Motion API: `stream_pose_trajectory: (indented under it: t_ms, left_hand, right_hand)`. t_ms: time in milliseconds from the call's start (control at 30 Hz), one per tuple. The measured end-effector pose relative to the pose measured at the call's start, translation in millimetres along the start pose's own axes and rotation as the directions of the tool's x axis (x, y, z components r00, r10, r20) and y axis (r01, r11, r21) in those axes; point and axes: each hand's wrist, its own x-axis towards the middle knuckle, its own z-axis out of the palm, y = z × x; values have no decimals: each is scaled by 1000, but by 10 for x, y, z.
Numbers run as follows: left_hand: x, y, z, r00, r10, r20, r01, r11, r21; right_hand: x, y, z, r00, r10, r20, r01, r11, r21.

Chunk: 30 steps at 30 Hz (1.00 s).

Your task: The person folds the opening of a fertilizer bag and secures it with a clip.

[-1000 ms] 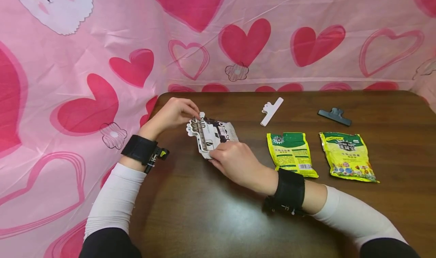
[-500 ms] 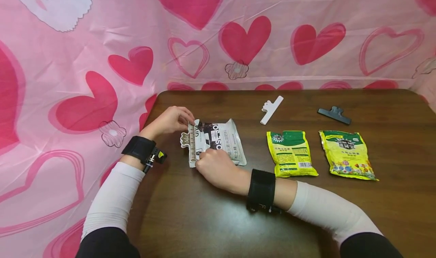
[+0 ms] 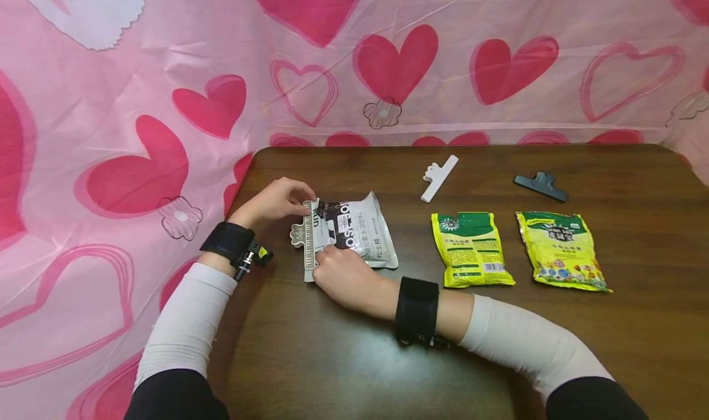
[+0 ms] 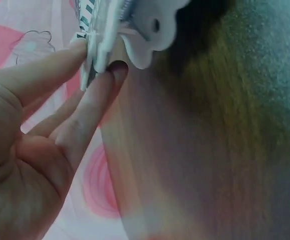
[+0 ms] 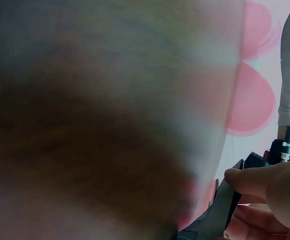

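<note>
Fingers of both hands pinched the clip (image 3: 308, 238) on the silver packet (image 3: 359, 228). It sat near the folded edge, so, as I judged it, a loosened pinch could let it slide off.

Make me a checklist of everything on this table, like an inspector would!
Surface: dark brown wooden table, shiny, bare at the front.
Job's things: silver snack bag lying flat, with a white clip on its left end.
Clutter: two yellow-green packets, a loose white clip and a dark grey clip, all apart from each other.
Hands: left hand pinches the far end of the clip on the bag; right hand holds its near end. Black bands on both wrists.
Cables: nothing seen.
Surroundings: pink cloth with red hearts behind and to the left.
</note>
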Motion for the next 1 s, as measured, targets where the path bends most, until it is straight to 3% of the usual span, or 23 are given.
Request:
stream_pose_trajectory:
  t_ms: [167,300,567,800,1000]
  left_hand:
    - [7,40,16,996,-88,-14,88,996,27]
    - [1,67,24,993,-120,-19,121,992,30]
    - [-38,89,72,989,-136,-50,139,988,64]
    - [-50,260,117,985,-47,-168,71,988,138]
    - [-10,598,150,974,77,-213,-68,997,47]
  right_hand:
    - [-14,-8,7,1000,-24,12,24,1000,-9]
    - [-39,9,-4,998,-57,29,57,998,6]
    - [-111,164,-123,982,-136,130,109,974,198]
    - [-284,385,-283,970,-204,135,147,927,344]
    - [-547,722,-482,975,-166,151,87,900,427]
